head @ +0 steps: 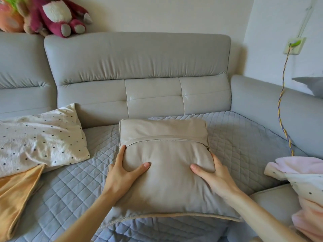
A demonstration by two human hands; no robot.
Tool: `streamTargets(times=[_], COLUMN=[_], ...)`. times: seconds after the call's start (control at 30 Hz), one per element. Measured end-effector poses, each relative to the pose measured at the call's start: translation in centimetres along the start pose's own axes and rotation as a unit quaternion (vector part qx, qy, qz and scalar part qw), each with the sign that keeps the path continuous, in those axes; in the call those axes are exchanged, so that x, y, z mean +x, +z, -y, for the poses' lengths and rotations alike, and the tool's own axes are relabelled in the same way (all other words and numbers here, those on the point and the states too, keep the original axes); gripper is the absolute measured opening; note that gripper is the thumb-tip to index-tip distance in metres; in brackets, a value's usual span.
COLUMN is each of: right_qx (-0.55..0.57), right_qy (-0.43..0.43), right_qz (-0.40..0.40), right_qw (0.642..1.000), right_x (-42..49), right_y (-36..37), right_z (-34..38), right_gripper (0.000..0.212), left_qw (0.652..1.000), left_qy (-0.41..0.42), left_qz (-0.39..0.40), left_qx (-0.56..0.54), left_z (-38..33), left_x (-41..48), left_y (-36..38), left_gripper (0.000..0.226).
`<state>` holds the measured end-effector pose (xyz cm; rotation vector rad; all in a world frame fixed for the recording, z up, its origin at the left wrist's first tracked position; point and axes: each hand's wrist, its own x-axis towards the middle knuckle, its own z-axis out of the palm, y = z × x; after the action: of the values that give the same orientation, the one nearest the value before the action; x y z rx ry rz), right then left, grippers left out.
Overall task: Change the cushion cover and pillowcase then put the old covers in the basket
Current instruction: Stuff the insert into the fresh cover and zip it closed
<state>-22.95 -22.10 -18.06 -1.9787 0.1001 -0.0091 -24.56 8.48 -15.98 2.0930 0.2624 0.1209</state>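
A beige cushion (167, 180) lies on the grey quilted seat cover (236, 137) of the sofa, its zipper (166, 138) facing up and running across the upper part. The zipper seems to be closed, though the seam is hard to read. The left hand (122, 173) grips the cushion's left edge, thumb pressed into the top face and index finger along the side. The right hand (211, 175) grips the right edge the same way, thumb on top and its other fingers hidden behind the edge. To the left lies a dotted white pillow (40, 135), overlapping an orange cover (17, 194). Pink and dotted fabric (305, 180) sits at the right.
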Motion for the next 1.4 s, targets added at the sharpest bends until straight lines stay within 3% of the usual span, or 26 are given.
streamTargets(times=[0.1,0.13,0.23,0.3,0.63,0.8,1.0,1.2,1.4], right_qx=[0.023,0.02,-0.014,-0.036,-0.111,-0.139,-0.167,-0.178,-0.286], right_qy=[-0.065,-0.074,-0.095,-0.111,-0.133,-0.11,-0.072,-0.072,-0.029], right_qz=[-0.034,-0.046,-0.089,-0.138,-0.281,-0.3,-0.261,-0.245,-0.261], right_qw=[0.997,0.996,0.991,0.984,0.944,0.937,0.948,0.95,0.921], right_x=[0.2,0.3,1.4,2.1,10.8,19.3,31.2,40.4,46.2], right_y=[0.0,-0.1,-0.8,-2.0,-13.9,-19.3,-24.7,-26.7,-25.9], right_z=[0.4,0.3,-0.2,-0.3,-2.6,-5.4,-7.7,-8.3,-8.9], right_gripper=[0.046,0.046,0.08,0.09,0.089,0.084,0.098,0.094,0.058], left_qw=[0.999,0.998,0.994,0.992,0.981,0.979,0.981,0.978,0.977], left_qy=[0.032,0.042,0.072,0.093,0.174,0.187,0.182,0.187,0.152], left_qz=[-0.043,-0.053,-0.073,-0.082,-0.036,-0.012,-0.022,-0.07,-0.148], left_qx=[-0.006,-0.007,-0.024,-0.039,-0.081,-0.084,-0.067,-0.056,-0.029], left_z=[-2.2,-2.8,-4.0,-5.1,-13.3,-16.2,-19.0,-20.9,-21.6], left_x=[-0.1,-0.1,0.4,1.1,10.2,17.4,26.2,32.5,35.8], left_y=[0.9,1.1,2.1,3.3,17.4,25.7,34.0,39.0,44.0], left_gripper=[0.109,0.107,0.103,0.102,0.105,0.1,0.094,0.091,0.086])
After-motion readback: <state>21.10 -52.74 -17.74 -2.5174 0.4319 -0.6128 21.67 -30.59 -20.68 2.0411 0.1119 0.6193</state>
